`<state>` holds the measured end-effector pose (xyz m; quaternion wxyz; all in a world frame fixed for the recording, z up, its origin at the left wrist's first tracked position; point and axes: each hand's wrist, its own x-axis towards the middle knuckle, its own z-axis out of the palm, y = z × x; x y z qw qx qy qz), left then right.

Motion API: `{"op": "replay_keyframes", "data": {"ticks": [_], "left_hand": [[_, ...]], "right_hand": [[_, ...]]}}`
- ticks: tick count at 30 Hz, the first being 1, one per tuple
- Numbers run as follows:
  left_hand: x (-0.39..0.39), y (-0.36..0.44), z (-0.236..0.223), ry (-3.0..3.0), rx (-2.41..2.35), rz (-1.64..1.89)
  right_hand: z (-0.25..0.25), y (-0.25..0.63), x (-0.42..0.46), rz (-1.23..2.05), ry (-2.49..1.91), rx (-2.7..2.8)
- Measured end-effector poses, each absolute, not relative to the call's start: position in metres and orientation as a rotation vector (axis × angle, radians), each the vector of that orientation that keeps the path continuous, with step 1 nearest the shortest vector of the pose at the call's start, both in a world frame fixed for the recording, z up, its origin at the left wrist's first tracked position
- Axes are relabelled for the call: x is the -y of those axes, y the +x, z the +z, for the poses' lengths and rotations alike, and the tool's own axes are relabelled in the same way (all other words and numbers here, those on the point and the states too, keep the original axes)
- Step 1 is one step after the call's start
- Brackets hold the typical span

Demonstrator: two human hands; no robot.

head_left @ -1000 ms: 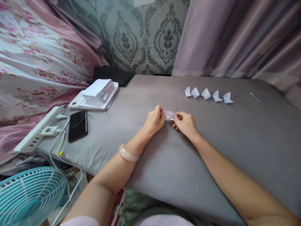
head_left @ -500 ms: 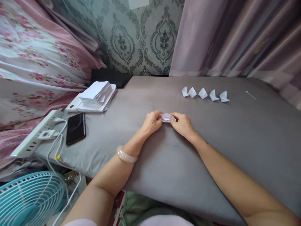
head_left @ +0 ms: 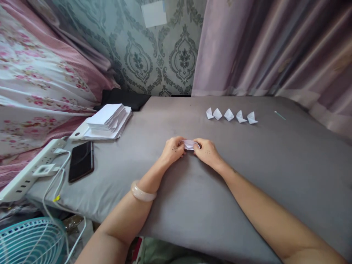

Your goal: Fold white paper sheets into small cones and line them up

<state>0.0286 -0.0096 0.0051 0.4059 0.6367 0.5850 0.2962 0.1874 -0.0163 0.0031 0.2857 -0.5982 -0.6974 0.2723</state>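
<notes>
A small piece of folded white paper (head_left: 189, 145) is held between my two hands, over the middle of the grey cloth-covered table (head_left: 170, 205). My left hand (head_left: 173, 150) pinches its left end, the fingers closed. At the other end, my right hand (head_left: 206, 151) grips it between thumb and fingers. The fingertips partly cover the paper at both sides. Farther back, to the right of my hands, several folded white paper boats (head_left: 229, 115) stand in a row.
At the left lie a stack of white paper (head_left: 106, 119), a black phone (head_left: 81, 161) and a white power strip (head_left: 33, 170) with cables. A blue fan (head_left: 30, 242) stands below the table's left edge. A thin cotton swab (head_left: 279, 115) lies at the back right.
The view has tilted up and turned slightly right, so everything sits lower and farther left. Both hands keep hold of the folded paper, with little visible change in its shape.
</notes>
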Motion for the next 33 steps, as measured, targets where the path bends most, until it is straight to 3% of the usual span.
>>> {"op": "replay_keyframes", "data": {"ticks": [6, 20, 33], "left_hand": [[0.006, 0.030, -0.002, 1.564, -1.490, 0.880], [0.007, 0.024, 0.007, 1.836, -1.507, 0.741], [0.012, 0.024, 0.010, 2.082, -1.520, 0.678]], "right_hand": [[0.007, 0.182, 0.023, 0.823, -1.612, 1.908], [0.007, 0.185, 0.025, 1.118, -1.519, 1.960], [0.006, 0.177, 0.030, 1.173, -1.543, 1.917]]}}
